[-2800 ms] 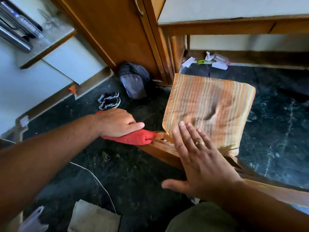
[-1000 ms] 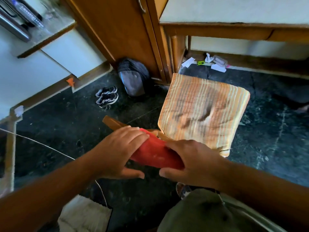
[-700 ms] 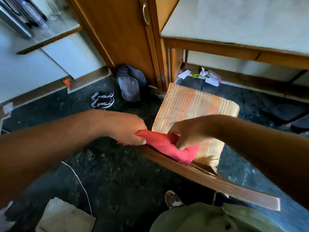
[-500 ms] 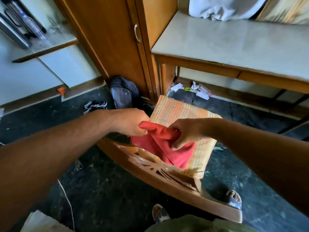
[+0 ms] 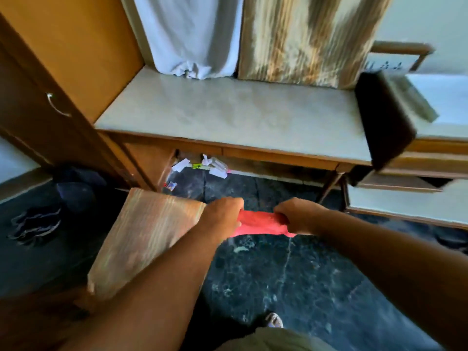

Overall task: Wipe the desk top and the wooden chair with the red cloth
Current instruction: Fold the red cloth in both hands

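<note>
The red cloth (image 5: 262,224) looks soft and matt. The desk top (image 5: 235,117) is pale, smooth and faintly mottled, edged in varnished wood. The floor (image 5: 291,274) is dark, glossy veined stone, and the chair cushion (image 5: 144,236) is striped woven fabric.

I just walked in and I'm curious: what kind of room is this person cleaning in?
Probably a bedroom or study in a home. A wooden desk stands beside a tall wooden cupboard, a cushioned chair sits before it, and shoes lie on the dark stone floor.
</note>
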### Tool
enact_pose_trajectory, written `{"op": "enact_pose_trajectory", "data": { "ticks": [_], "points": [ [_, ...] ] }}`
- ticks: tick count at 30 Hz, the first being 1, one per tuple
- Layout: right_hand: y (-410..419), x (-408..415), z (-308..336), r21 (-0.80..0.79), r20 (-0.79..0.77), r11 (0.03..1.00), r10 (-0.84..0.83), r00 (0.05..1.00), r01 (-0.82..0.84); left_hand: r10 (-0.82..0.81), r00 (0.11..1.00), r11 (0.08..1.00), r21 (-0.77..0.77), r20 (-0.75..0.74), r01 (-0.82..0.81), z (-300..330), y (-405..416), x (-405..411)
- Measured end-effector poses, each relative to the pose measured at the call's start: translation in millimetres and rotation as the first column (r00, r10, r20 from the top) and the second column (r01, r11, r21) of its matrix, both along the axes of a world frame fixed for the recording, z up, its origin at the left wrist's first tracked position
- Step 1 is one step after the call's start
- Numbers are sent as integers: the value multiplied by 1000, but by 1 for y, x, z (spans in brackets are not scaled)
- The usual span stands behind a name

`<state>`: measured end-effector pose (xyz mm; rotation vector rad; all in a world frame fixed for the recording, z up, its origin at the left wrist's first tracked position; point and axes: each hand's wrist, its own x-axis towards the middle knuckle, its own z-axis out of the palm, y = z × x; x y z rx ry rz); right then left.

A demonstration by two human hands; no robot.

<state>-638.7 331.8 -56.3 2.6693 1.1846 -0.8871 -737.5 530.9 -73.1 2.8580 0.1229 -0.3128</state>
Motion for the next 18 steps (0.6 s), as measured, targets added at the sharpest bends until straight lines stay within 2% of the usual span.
{"op": "enact_pose_trajectory", "data": {
  "ticks": [5,10,15,18],
  "points": [
    [-111,68,19,54,59,965,-258,964,255,-149,980,989,-2,129,150,23,-102,96],
    [-206,130,38,193,216,884,-461,861,425,-295,931,954,19,216,298,47,-180,188],
    [-290,204,69,229,306,837,-546,780,497,-324,928,935,-85,182,343,71,-264,276],
    [-336,253,85,254,332,811,-585,740,527,-354,904,917,-103,241,386,81,-306,327]
  ]
}}
